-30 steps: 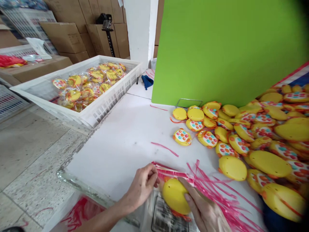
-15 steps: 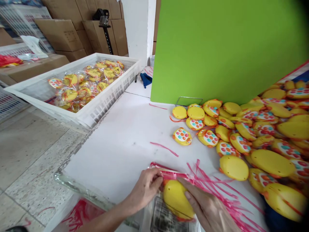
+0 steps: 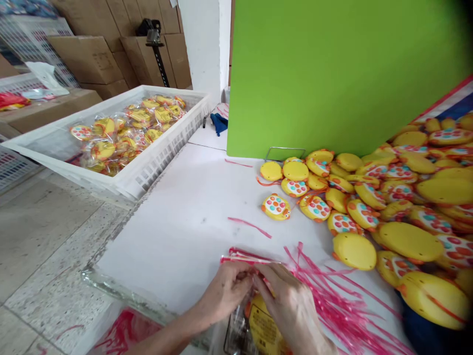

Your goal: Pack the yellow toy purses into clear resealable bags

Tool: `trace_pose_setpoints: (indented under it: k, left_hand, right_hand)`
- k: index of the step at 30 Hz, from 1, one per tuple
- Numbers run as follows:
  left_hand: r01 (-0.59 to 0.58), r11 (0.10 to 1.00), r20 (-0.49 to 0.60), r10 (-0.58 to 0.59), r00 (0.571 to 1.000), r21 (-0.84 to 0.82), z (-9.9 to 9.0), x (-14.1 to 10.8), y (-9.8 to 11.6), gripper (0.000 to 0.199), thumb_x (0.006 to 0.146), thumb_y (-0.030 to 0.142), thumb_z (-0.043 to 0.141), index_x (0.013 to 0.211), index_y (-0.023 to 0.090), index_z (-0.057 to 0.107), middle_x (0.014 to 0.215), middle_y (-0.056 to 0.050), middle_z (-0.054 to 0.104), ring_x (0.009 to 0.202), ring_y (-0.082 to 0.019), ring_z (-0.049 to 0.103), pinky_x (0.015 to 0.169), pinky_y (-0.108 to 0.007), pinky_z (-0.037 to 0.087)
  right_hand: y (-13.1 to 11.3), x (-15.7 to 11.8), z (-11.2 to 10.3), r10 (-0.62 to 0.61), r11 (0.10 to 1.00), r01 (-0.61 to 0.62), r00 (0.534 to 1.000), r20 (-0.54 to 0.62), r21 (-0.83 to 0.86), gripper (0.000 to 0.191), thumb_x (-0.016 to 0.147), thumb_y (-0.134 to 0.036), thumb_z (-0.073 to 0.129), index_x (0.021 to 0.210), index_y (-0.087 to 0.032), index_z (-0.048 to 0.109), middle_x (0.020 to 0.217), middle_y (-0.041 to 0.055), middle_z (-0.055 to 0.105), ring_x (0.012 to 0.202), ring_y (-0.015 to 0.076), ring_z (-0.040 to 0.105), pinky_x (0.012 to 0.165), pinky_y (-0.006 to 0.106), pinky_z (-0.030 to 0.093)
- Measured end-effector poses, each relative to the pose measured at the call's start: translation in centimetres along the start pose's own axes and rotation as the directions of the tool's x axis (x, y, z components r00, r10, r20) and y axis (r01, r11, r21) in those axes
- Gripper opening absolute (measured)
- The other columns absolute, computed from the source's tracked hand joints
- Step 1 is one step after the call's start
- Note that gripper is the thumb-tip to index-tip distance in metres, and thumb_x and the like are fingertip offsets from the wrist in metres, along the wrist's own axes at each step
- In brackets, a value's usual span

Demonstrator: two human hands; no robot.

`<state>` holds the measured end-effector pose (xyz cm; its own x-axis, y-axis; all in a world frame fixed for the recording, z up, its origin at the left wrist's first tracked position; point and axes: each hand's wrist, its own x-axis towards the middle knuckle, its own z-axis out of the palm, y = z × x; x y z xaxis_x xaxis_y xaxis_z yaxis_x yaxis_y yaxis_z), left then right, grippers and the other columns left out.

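Note:
A yellow turtle-shaped toy (image 3: 264,323) lies under clear film with black print, in a clear plastic bag (image 3: 236,325) at the table's front edge. My left hand (image 3: 229,286) pinches the bag's top edge, thumb against fingers. Beside it my right hand (image 3: 290,301) is closed at the same edge, its fingertips meeting those of my left hand and its palm over part of the toy. Behind my hands lie more pink-edged bags (image 3: 244,254). Pink plastic strips (image 3: 332,301) spread to the right of my right hand.
A heap of yellow toys (image 3: 406,212) covers the table's right side, before a green board (image 3: 332,74). One turtle toy (image 3: 276,206) lies apart. At the left, a white crate (image 3: 125,185) holds bagged toys. Cardboard boxes (image 3: 86,59) stand behind.
The yellow toy has gone from my right hand into the clear bag, under the printed film. My right hand has moved left, and both hands now meet at the bag's top edge.

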<state>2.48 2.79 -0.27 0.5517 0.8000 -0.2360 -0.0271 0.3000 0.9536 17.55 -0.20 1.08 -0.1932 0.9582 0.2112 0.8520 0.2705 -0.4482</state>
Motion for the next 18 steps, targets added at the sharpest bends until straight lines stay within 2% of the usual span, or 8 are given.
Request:
trace_pose_setpoints:
  k: [4, 6, 9, 11, 13, 15, 18]
  left_hand:
    - [-0.028, 0.998, -0.009, 0.029, 1.000, 0.062, 0.3, 0.4, -0.3, 0.012, 0.080, 0.017, 0.051, 0.072, 0.014, 0.059, 0.065, 0.000, 0.054, 0.063, -0.014, 0.049, 0.057, -0.023, 0.036]
    - [-0.057, 0.984, -0.052, 0.067, 0.996, 0.171, 0.7, 0.3, 0.0, 0.015, 0.080, 0.016, 0.050, 0.067, 0.015, 0.055, 0.062, 0.001, 0.051, 0.060, -0.013, 0.046, 0.054, -0.022, 0.033]
    - [-0.130, 0.915, -0.096, 0.179, 0.979, 0.381, 1.2, -0.2, 0.7, 0.018, 0.083, 0.014, 0.047, 0.067, 0.016, 0.056, 0.063, 0.000, 0.054, 0.059, -0.013, 0.046, 0.055, -0.023, 0.033]
    - [-0.158, 0.880, -0.076, 0.213, 0.974, 0.448, 1.3, -0.6, 1.1, 0.020, 0.086, 0.016, 0.045, 0.073, 0.016, 0.060, 0.067, -0.002, 0.060, 0.060, -0.014, 0.051, 0.057, -0.023, 0.036]
    - [-0.138, 0.880, -0.085, 0.197, 0.977, 0.455, 1.1, -1.1, 1.1, 0.022, 0.088, 0.018, 0.043, 0.079, 0.016, 0.063, 0.071, -0.004, 0.064, 0.063, -0.015, 0.055, 0.062, -0.024, 0.039]
    - [-0.087, 0.909, -0.125, 0.150, 0.981, 0.407, 0.5, -1.4, 0.7, 0.021, 0.088, 0.021, 0.044, 0.080, 0.016, 0.062, 0.073, -0.005, 0.066, 0.067, -0.017, 0.058, 0.064, -0.025, 0.042]
    - [-0.028, 0.977, -0.156, 0.062, 0.986, 0.211, -0.5, -1.5, 0.0, 0.018, 0.088, 0.028, 0.046, 0.081, 0.017, 0.058, 0.078, -0.006, 0.065, 0.073, -0.019, 0.061, 0.065, -0.026, 0.047]
  right_hand:
    - [-0.1, 0.2, 0.2, -0.001, 0.999, 0.000, 1.000, -0.024, -0.049, 0.029, 0.093, -0.020, 0.036, 0.079, -0.022, 0.061, 0.074, 0.0026, 0.068, 0.066, 0.0182, 0.066, 0.055, 0.026, 0.045]
    - [-0.2, 0.2, 0.1, -0.006, 0.998, 0.005, 1.000, -0.018, -0.063, 0.029, 0.092, -0.018, 0.037, 0.074, -0.021, 0.059, 0.072, 0.0026, 0.067, 0.065, 0.0182, 0.065, 0.054, 0.026, 0.044]
    - [-0.5, 0.4, 0.1, 0.013, 0.999, -0.014, 1.000, -0.026, -0.042, 0.027, 0.091, -0.019, 0.038, 0.073, -0.021, 0.058, 0.070, 0.0017, 0.065, 0.061, 0.0171, 0.063, 0.053, 0.025, 0.042]
    - [-0.2, 0.4, 0.1, 0.066, 0.998, -0.066, 0.997, -0.042, 0.016, 0.023, 0.090, -0.023, 0.041, 0.074, -0.022, 0.058, 0.068, 0.0002, 0.065, 0.058, 0.0155, 0.062, 0.052, 0.024, 0.042]
    - [1.0, -0.2, -0.3, 0.182, 0.980, -0.176, 0.981, -0.067, 0.088, 0.020, 0.088, -0.029, 0.044, 0.077, -0.023, 0.060, 0.068, -0.0011, 0.066, 0.057, 0.0144, 0.063, 0.053, 0.023, 0.043]
    - [3.5, -1.6, -1.2, 0.360, 0.930, -0.349, 0.927, -0.102, 0.113, 0.020, 0.085, -0.037, 0.046, 0.081, -0.024, 0.061, 0.070, -0.0012, 0.068, 0.058, 0.0154, 0.064, 0.057, 0.024, 0.046]
    - [9.2, -5.6, -3.6, 0.602, 0.790, -0.613, 0.772, -0.206, 0.011, 0.023, 0.079, -0.045, 0.049, 0.081, -0.026, 0.062, 0.068, 0.0010, 0.069, 0.060, 0.0216, 0.066, 0.057, 0.030, 0.047]
